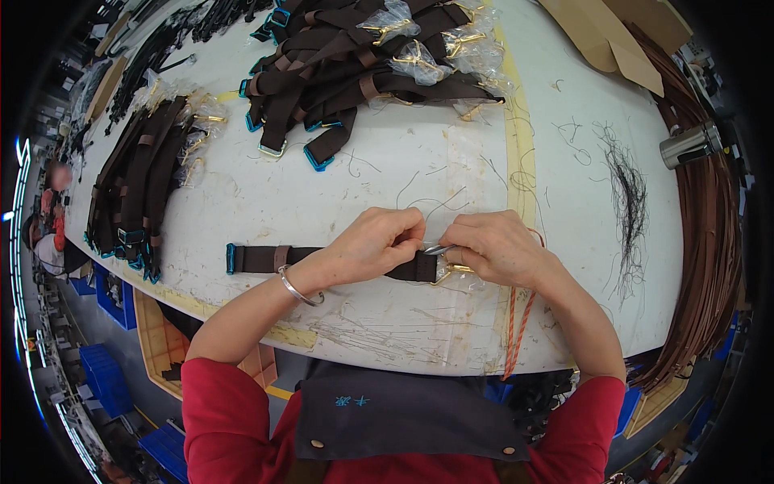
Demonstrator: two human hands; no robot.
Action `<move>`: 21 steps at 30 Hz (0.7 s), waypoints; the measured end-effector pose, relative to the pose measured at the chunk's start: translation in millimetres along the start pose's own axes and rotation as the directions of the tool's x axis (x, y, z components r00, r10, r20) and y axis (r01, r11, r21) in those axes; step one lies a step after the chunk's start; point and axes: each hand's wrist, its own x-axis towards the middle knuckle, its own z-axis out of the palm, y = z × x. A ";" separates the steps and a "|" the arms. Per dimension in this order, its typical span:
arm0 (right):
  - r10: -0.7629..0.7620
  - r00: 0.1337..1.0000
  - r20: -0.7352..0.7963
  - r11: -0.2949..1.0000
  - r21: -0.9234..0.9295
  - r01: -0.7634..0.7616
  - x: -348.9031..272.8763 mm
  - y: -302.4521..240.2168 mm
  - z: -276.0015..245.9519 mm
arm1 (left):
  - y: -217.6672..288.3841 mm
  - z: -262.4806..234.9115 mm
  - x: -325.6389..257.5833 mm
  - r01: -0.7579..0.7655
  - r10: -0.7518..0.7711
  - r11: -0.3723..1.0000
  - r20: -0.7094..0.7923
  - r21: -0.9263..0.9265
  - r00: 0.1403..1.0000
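Observation:
A dark brown webbing strap (pixel 258 259) lies across the table in front of me, with a teal buckle (pixel 231 259) at its left end. A gold metal hook (pixel 458 269) in clear plastic is at its right end. My left hand (pixel 372 246) is over the strap, thumb and fingers pinched near the right end; what they pinch is too small to make out. My right hand (pixel 504 248) is closed on a small pointed metal tool (pixel 435 249) resembling thread snips, its tip at the strap end. An orange cord (pixel 520 335) hangs beside that hand.
Similar straps (pixel 322 73) are heaped at the back, and another bundle (pixel 141 177) lies at the left. Loose black threads (pixel 627 202) spread on the right. Beyond are brown strips (pixel 705 258), a metal cylinder (pixel 689 145) and a cardboard box (pixel 601 36). Blue bins (pixel 109 379) stand below, left.

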 end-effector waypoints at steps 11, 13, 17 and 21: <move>-0.010 1.000 0.019 1.000 -0.001 0.010 4.2 -4.3 -3.8 | -13.2 13.9 -8.6 -0.087 0.058 0.992 -0.272 -0.093 0.960; 0.004 0.999 0.036 1.000 0.010 -0.004 4.7 -5.4 -3.9 | -12.9 14.4 -9.1 -0.096 0.069 0.992 -0.279 -0.084 0.958; 0.032 0.998 0.053 0.998 0.047 -0.035 6.0 -4.5 -3.8 | -14.4 15.1 -9.2 -0.107 0.083 0.992 -0.282 -0.071 0.956; 0.028 0.998 0.063 0.998 0.051 -0.031 6.1 -3.6 -3.3 | -16.4 16.3 -8.9 -0.130 0.109 0.990 -0.292 -0.054 0.950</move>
